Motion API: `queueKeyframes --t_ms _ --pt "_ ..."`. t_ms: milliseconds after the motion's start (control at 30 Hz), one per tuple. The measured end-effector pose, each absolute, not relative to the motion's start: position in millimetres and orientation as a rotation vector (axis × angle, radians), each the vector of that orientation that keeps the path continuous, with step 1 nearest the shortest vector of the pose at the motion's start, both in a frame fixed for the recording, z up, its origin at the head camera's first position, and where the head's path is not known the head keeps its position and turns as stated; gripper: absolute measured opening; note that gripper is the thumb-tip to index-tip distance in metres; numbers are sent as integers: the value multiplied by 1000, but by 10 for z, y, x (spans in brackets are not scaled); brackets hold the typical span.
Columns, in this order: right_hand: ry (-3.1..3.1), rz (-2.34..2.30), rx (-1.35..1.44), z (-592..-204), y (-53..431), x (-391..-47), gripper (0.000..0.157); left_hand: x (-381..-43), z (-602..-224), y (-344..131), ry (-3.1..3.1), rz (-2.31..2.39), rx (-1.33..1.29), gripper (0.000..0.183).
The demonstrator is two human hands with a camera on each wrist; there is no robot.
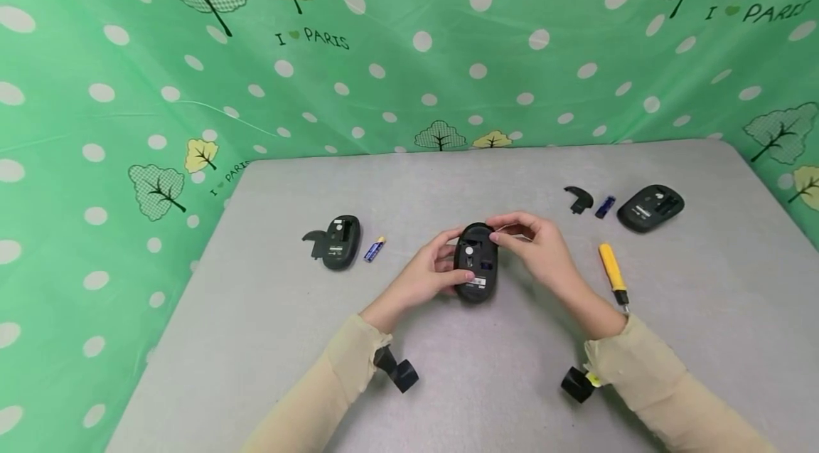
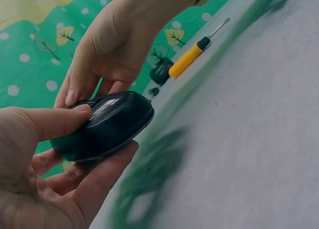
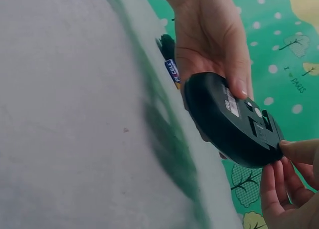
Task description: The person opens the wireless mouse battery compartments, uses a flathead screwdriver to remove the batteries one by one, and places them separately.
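Observation:
A black computer mouse is held above the table with its underside facing up, showing a white label and recesses. My left hand grips it from the left side, thumb across the underside and fingers beneath, as the left wrist view shows. At its far right end my right hand pinches the edge between thumb and fingertips. In the right wrist view the mouse has both hands on it, the left thumb beside the label. Whether a battery is inside cannot be told.
To the left lie another upturned mouse, a battery cover touching it and a battery. At the right are a third mouse, a blue battery, a loose cover and a yellow-handled screwdriver.

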State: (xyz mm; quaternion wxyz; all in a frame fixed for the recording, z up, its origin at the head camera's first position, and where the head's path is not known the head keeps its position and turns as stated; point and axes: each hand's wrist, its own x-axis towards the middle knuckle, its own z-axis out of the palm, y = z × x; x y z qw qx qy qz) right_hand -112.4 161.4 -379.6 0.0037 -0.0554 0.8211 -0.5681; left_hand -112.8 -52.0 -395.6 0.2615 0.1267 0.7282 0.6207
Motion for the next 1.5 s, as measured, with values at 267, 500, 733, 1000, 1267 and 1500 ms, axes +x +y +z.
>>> queueKeyframes --t_ms 267,500,733,1000,1267,1500 --pt "2463 -1876 -146 -3696 1635 -1197 28 -1127 -3972 -533 1961 1680 339 72" --pt "2422 -1913 -109 -3629 1629 -1331 30 -1117 -3968 -563 1939 1674 335 72" --pt "2339 -1965 -51 -3605 1591 -1495 34 -1095 -3975 -613 1943 1675 320 73" --pt "2264 -1994 16 -3672 1487 -1770 36 -1067 -3953 -660 1942 1674 304 74" --pt "2375 -1866 35 -3851 1331 -2065 33 -1045 -3949 -722 1940 1667 295 73" --pt "2385 -1784 27 -3996 1203 -2223 28 -1036 -3940 -762 1928 1675 279 72"
